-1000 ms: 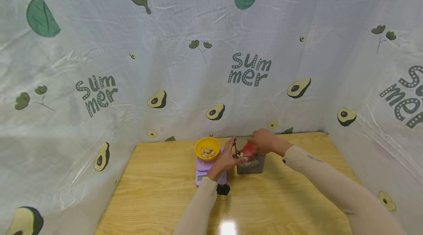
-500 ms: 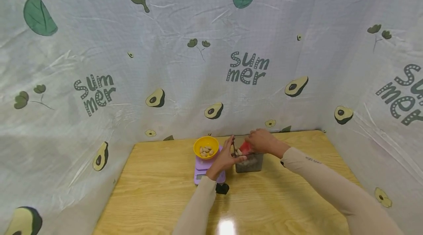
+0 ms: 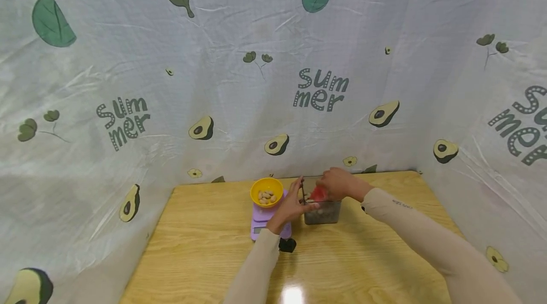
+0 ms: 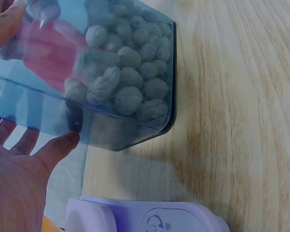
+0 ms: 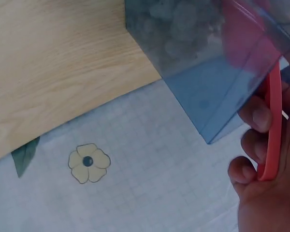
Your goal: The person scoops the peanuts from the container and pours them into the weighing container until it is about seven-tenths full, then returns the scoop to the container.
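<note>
My left hand (image 3: 292,205) steadies a clear, dark-tinted plastic bin (image 3: 321,217) at its left end. The left wrist view has its fingers (image 4: 58,147) against one wall and the thumb (image 4: 6,24) across another. Unshelled peanuts (image 4: 130,77) fill the lower part of the bin. My right hand (image 3: 339,184) reaches over the rim, its fingers curled round the handle of a red scoop (image 5: 274,130). The scoop's head (image 4: 50,53) is down among the peanuts, blurred through the plastic. Left of the bin, a yellow bowl (image 3: 267,185) containing several peanuts rests on a purple kitchen scale (image 3: 259,223).
Wooden tabletop (image 3: 205,237) extends in front and to both sides. A white printed sheet (image 3: 231,104) hangs close behind the bin and bowl. The scale stands right beside my left wrist, where a black camera (image 3: 287,245) is worn.
The red scoop shifts and tilts slightly inside the bin with my right hand, and the peanuts near it are disturbed. My left hand stays on the bin; bowl and scale have not moved.
</note>
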A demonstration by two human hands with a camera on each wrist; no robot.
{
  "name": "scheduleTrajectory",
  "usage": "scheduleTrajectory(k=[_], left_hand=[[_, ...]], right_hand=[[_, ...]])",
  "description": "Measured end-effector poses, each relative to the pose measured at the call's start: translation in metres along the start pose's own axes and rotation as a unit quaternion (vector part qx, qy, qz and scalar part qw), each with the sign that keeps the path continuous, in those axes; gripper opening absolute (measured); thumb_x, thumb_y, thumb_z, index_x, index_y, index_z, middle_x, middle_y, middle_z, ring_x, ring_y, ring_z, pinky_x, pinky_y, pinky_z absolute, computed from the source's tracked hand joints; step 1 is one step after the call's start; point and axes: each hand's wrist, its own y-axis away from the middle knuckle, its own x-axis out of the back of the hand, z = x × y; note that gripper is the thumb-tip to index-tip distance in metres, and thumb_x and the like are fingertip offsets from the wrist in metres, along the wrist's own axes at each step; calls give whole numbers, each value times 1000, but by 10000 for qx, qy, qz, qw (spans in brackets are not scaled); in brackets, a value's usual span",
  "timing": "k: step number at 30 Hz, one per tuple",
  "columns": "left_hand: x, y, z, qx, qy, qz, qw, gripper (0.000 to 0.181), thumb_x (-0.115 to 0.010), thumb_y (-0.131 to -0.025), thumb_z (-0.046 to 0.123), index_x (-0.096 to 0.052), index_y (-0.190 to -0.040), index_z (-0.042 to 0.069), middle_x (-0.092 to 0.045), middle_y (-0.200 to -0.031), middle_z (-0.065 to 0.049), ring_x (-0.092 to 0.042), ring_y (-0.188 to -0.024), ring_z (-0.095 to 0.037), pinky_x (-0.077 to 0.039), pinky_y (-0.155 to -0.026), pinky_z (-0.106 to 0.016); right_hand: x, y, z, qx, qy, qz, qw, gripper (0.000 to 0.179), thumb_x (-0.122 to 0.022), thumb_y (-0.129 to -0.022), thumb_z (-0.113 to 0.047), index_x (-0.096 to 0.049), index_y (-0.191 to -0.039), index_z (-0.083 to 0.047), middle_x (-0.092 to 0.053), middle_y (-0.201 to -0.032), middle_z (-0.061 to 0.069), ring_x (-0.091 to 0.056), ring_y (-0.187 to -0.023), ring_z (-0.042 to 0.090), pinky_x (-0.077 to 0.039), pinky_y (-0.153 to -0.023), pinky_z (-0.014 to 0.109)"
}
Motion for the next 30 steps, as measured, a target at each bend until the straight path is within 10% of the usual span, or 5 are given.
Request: scheduleTrajectory(k=[30], left_hand=[[3, 1, -1, 33, 65, -48, 10000, 108, -72, -80, 60, -10, -159, 23, -17, -164, -9, -33, -145, -31, -43, -111, -48]], right_hand=[[-9, 7, -10, -827, -546, 317, 9946, 36, -69, -86, -51, -64, -85, -15, -62, -74, -2, -57, -72, 19, -39, -63, 36]])
